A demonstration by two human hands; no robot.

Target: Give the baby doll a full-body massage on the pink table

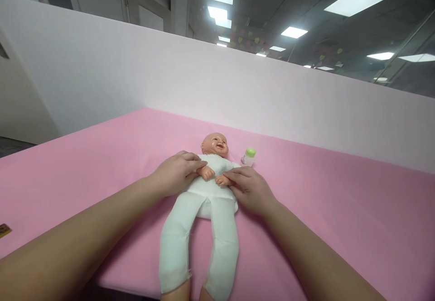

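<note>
A baby doll [204, 206] with a white cloth body lies on its back, head away from me and legs toward me. My left hand [180, 170] is closed around the doll's arm on the left, just behind its small plastic hand. On the other side my right hand [253, 188] pinches the doll's other arm near the wrist. Both doll hands rest over the belly, a little apart. Beyond my right hand stands a small clear bottle [249, 157] with a green cap, close to the doll's shoulder.
The doll lies on a pink padded surface [322, 210], its front edge near the doll's feet. A white wall [238, 90] borders the far side. A small yellow and brown piece [4, 230] lies at the left edge.
</note>
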